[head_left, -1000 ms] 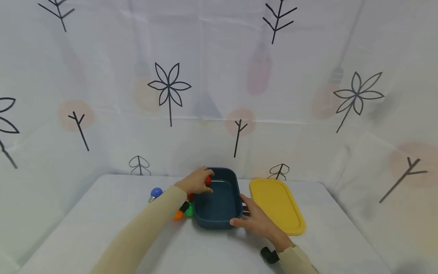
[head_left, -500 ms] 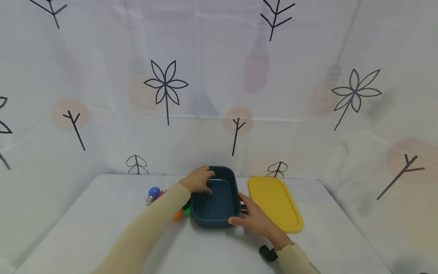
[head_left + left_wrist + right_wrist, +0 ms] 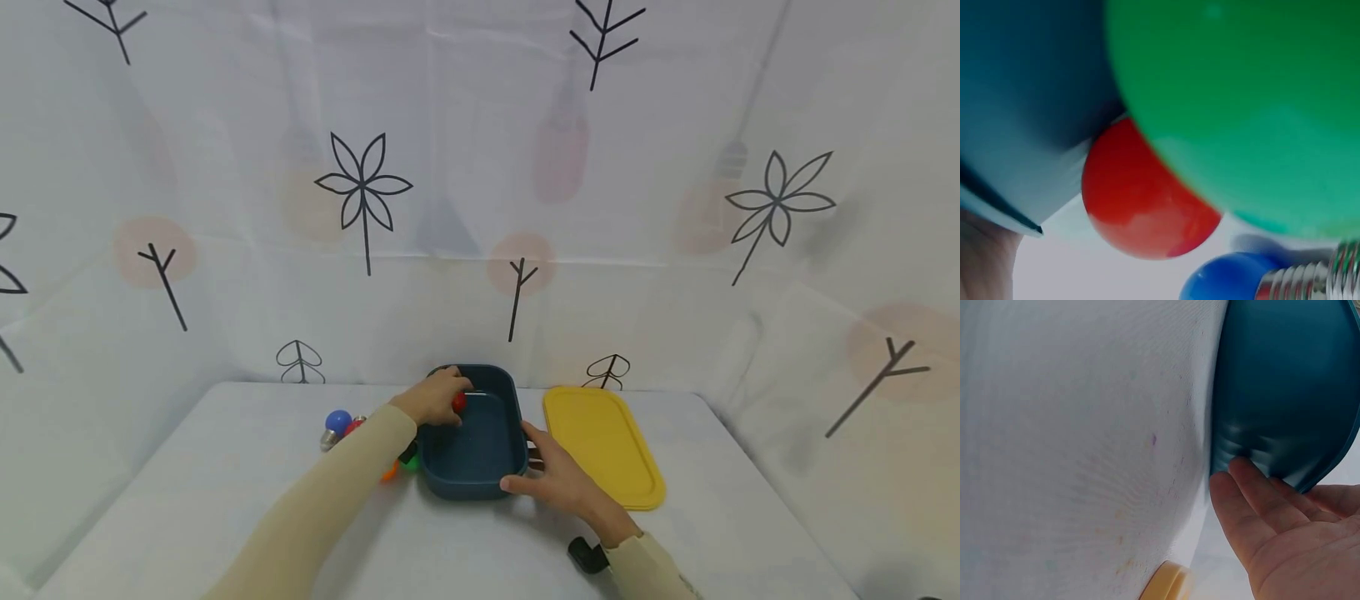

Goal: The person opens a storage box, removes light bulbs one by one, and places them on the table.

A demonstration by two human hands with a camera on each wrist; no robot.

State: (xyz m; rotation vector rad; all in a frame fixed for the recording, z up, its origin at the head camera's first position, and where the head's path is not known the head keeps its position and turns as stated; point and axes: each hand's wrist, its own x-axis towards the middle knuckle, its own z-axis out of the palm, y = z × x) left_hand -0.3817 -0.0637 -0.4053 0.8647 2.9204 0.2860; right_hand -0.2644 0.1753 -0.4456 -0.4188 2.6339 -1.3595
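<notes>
My left hand (image 3: 437, 397) reaches over the left wall of a dark blue container (image 3: 477, 487). A red light bulb (image 3: 459, 402) shows between its thumb and fingers, inside the container. Against the right wall, my right hand (image 3: 558, 477) rests with fingers fairly straight; the right wrist view shows its fingertips (image 3: 1241, 465) touching that wall. Outside the left wall lie a green bulb (image 3: 1241, 112), another red bulb (image 3: 1147, 194) and a blue bulb (image 3: 339, 422) with a metallic screw base. An orange piece (image 3: 390, 472) is partly hidden by the left forearm.
A yellow lid (image 3: 603, 447) lies flat on the white table (image 3: 465, 550), right of the container. Behind stands a white cloth (image 3: 450, 317) printed with plants. Each wrist bears a small black camera, the right one (image 3: 587, 556) plainly seen.
The left hand has settled slightly lower at the container. More of its red bulb shows than half a second ago. The right hand keeps its place on the wall; the head view shifted slightly.
</notes>
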